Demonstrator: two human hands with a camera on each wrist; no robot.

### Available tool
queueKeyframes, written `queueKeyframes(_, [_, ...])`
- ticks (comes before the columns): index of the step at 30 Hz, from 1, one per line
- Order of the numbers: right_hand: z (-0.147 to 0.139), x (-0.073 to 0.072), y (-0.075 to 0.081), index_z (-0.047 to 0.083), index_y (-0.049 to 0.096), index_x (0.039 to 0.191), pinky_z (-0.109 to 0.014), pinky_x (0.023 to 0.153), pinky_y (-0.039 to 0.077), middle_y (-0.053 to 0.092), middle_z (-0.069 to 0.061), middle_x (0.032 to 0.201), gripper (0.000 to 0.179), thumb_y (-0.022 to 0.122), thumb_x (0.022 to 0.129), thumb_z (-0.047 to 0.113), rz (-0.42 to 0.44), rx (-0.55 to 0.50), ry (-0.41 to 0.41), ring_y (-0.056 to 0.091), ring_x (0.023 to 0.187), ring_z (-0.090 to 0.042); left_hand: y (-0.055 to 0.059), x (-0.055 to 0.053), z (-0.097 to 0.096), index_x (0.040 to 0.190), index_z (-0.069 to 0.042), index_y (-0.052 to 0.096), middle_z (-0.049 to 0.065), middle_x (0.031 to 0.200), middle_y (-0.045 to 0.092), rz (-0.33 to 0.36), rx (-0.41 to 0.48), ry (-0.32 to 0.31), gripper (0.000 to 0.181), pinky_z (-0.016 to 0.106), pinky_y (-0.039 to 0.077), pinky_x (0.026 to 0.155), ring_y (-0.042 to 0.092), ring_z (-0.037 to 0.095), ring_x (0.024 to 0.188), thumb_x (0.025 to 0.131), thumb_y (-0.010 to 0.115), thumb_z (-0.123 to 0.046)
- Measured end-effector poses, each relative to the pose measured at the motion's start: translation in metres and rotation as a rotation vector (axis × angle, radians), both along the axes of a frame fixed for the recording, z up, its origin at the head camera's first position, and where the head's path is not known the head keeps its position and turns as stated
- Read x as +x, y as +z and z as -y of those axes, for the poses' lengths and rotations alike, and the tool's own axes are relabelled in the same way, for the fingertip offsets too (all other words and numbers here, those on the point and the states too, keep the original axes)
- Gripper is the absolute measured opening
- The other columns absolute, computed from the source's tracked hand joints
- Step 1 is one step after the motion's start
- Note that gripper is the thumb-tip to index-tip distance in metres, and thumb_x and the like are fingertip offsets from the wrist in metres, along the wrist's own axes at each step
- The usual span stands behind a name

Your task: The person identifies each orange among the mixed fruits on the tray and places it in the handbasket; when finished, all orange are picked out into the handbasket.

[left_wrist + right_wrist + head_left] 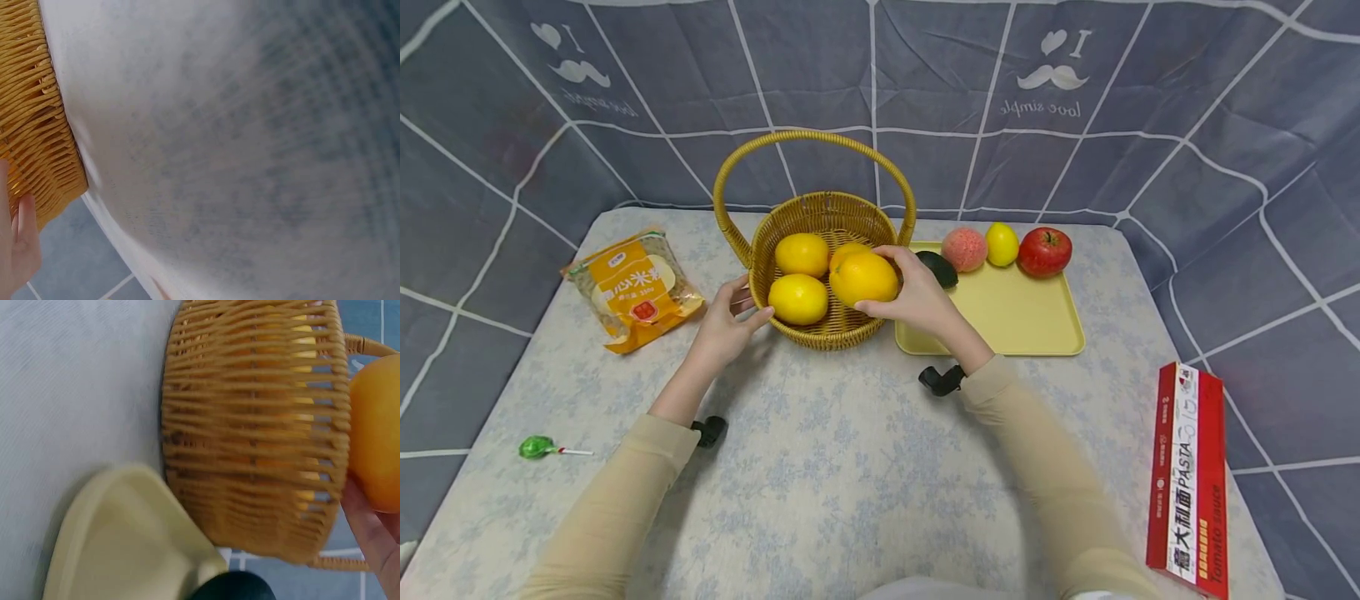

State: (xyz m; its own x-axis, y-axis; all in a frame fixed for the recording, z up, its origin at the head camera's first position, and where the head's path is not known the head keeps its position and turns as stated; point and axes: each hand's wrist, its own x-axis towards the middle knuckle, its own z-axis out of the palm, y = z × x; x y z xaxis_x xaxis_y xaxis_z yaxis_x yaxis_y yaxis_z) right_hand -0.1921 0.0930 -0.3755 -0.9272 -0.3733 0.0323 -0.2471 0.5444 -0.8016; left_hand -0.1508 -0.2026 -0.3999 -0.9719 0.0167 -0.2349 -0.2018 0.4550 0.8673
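A round wicker basket (831, 340) with a tall arched handle stands at the table's back, several yellow and orange fruits (798, 300) lying in it. My left hand (724, 321) holds the basket's left side, its thumb at the rim; in the left wrist view the fingers (26, 228) lie against the weave (44, 125). With my right hand (917, 293) I grip a yellow-orange citrus fruit (867, 280) over the basket's right part. From the right wrist, this fruit (381, 434) shows just beyond the rim, partly cut off by the frame.
Right of the basket is a yellow tray (1015, 321) with a dark green avocado (937, 268), a peach (964, 249), a lemon (1002, 244) and a red apple (1045, 252). A food bag (636, 287) and a green lollipop (537, 447) lie left, a red pasta box (1187, 479) right.
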Motion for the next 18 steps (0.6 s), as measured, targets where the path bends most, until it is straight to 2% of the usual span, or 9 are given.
queueKeyframes(6, [0.016,-0.008,-0.007,0.013,0.044,0.143,-0.042,0.107,0.046,0.047,-0.009,0.144,0.085,0.082,0.075,0.045,0.039,0.078,0.040,0.050,0.125,-0.024,0.000,0.000,0.000,0.159,-0.010,0.012,0.022,0.155,0.031,-0.002,0.006,0.003,0.079,0.054,0.040,0.112,0.033,0.038,0.144,0.099,0.061,-0.023])
queueKeyframes(12, [0.023,-0.013,-0.012,0.012,0.046,0.142,-0.042,0.108,0.045,0.048,-0.008,0.144,0.084,0.079,0.075,0.051,-0.008,0.200,0.068,0.051,0.125,-0.024,0.000,0.000,0.000,0.159,-0.010,0.012,0.022,0.156,0.031,-0.006,0.004,0.003,0.079,0.053,0.041,0.111,0.033,0.038,0.144,0.099,0.061,-0.023])
queueKeyframes(18, [0.025,-0.013,-0.013,0.010,0.047,0.141,-0.041,0.108,0.044,0.049,-0.010,0.142,0.085,0.080,0.074,0.051,-0.030,0.247,0.064,0.052,0.124,-0.026,0.000,0.000,0.000,0.159,-0.011,0.012,0.021,0.155,0.032,-0.002,0.003,0.006,0.078,0.054,0.041,0.111,0.033,0.038,0.144,0.099,0.061,-0.023])
